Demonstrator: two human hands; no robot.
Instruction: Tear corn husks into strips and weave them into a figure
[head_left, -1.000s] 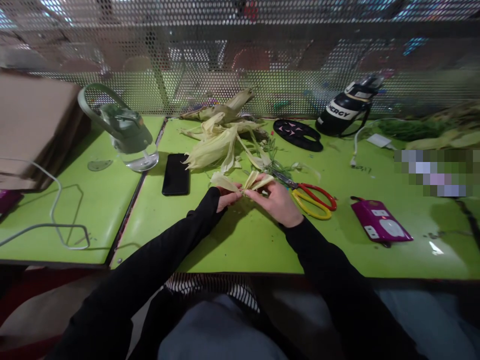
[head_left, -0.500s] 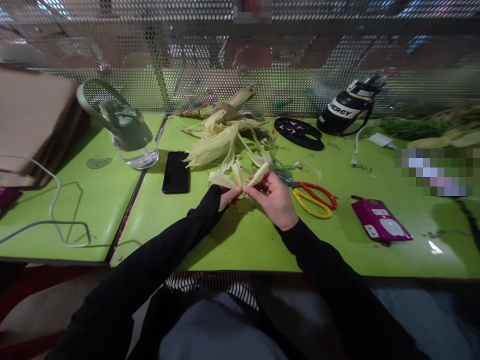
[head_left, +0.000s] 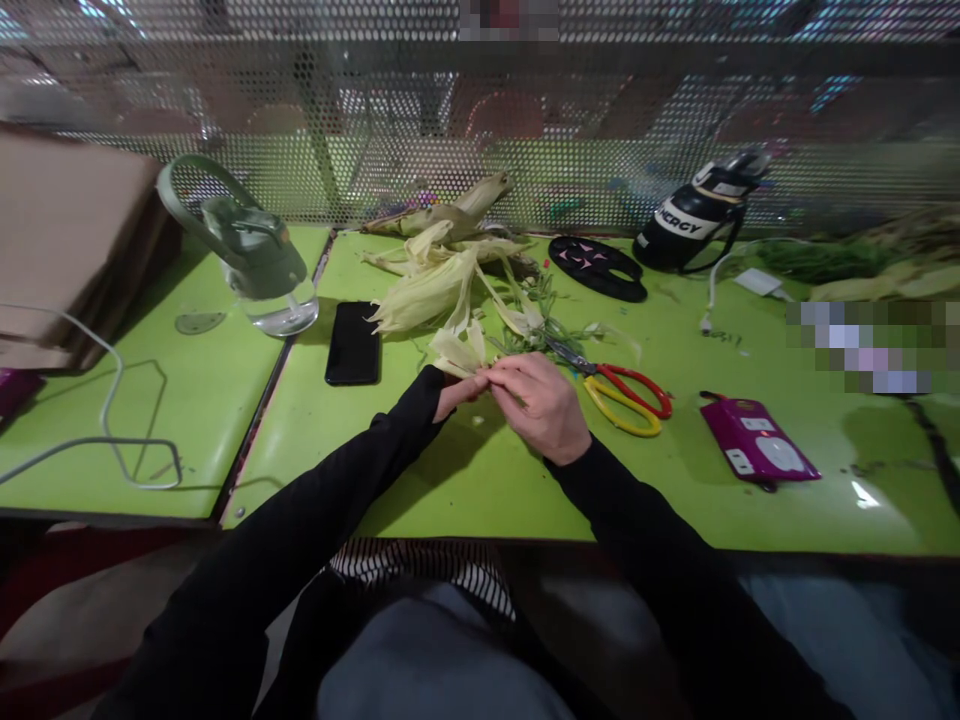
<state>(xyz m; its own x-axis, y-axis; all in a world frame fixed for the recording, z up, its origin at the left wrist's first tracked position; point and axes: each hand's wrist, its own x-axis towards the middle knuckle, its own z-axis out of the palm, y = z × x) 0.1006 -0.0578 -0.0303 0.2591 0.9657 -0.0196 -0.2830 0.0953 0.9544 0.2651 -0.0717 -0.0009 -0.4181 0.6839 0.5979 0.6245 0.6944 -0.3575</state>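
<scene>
My left hand [head_left: 459, 392] and my right hand [head_left: 538, 402] meet over the green table [head_left: 480, 480], both pinched on a small bundle of pale corn-husk strips [head_left: 459, 351]. The strips stick up and to the left from between my fingers. Just behind lies a loose pile of corn husks [head_left: 439, 265] with thin green stems. Scissors with a red and a yellow handle [head_left: 619, 395] lie right of my right hand, not touched.
A black phone [head_left: 352, 343] lies left of the husks. A glass bottle with a green lid [head_left: 251, 260] stands further left. A magenta device [head_left: 757, 452], a black disc [head_left: 596, 267] and a black-white bottle [head_left: 694, 222] are on the right. A perforated metal screen backs the table.
My right hand has folded the right-hand strips over toward the left hand, so the fanned husk bundle is now gathered and narrower. Both hands stayed in the same spot.
</scene>
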